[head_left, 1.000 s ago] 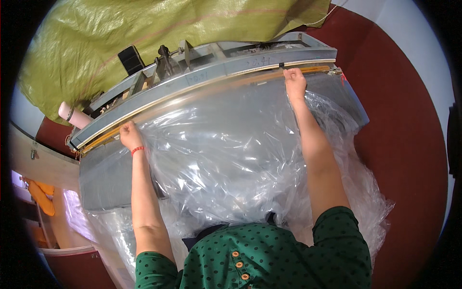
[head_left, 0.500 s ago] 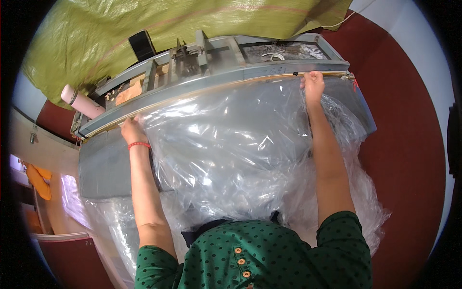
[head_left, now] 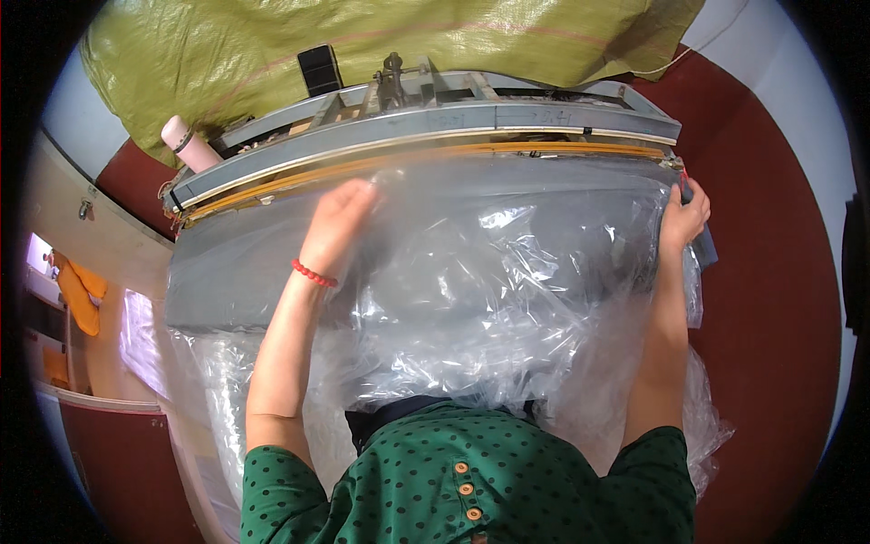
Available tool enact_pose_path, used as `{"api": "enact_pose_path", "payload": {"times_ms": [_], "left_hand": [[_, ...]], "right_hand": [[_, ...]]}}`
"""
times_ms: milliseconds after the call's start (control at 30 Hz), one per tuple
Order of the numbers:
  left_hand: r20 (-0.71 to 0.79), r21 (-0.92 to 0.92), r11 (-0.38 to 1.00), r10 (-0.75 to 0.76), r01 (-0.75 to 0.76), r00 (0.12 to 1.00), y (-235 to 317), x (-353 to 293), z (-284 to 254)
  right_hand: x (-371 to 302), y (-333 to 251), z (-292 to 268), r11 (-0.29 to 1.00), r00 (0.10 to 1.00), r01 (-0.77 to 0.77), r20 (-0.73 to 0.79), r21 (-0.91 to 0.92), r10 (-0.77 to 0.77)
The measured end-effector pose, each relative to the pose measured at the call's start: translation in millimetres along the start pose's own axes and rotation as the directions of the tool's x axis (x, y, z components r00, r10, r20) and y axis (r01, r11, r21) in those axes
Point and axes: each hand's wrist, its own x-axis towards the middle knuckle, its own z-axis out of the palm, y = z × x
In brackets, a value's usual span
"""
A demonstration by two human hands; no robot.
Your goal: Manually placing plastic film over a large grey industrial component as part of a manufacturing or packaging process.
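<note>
A crumpled sheet of clear plastic film (head_left: 507, 272) spreads over a grey flat-topped surface (head_left: 240, 272) and hangs down toward me. My left hand (head_left: 340, 218), with a red bead bracelet at its wrist, is closed in a pinch on the film's far edge, above the grey top. At the right end of that surface, my right hand (head_left: 686, 218) grips the film's right side with thumb and fingers pressed together. Just beyond both hands run an orange strip (head_left: 417, 161) and a long grey metal bar frame (head_left: 362, 136), with a gap between them.
Behind the frame hangs a yellow-green woven sheet (head_left: 227, 63). A dark phone (head_left: 320, 70) and a pink bottle (head_left: 188, 143) stand at the frame's back and left end. More clear film lies below the grey top. A pale cabinet door (head_left: 91, 195) is on the left.
My left hand has come away from the bar, toward me and rightward, drawing the film. My right hand has shifted right and nearer. More of the orange strip shows below the bar.
</note>
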Motion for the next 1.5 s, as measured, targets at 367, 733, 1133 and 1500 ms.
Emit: {"api": "enact_pose_path", "payload": {"times_ms": [367, 733, 1133, 1500], "left_hand": [[0.057, 0.023, 0.995, 0.095, -0.097, 0.994, 44.0, -44.8, -5.3], [-0.003, 0.857, 0.321, 0.784, -0.402, 0.620, 32.1, -64.1, -29.5], [-0.091, 0.934, 0.221, -0.613, 0.281, 0.785, 24.9, -148.4, -281.3], [-0.411, 0.908, 0.316, 0.794, 0.274, 0.448, 7.1, -98.7, -363.5]], "right_hand": [[-51.7, -279.8, -90.6, -0.037, 0.446, -0.213, 0.064, 0.976, -0.893], [-108.6, -319.9, -113.6, 0.259, -0.070, -0.892, 0.454, 0.369, -0.888], [-93.9, -175.1, 54.2, 0.574, 0.576, -0.592, 0.795, 0.565, -0.189], [-13.4, 88.8, 71.9, 0.993, 0.790, -0.113, 0.601, -0.045, 0.117]]}}
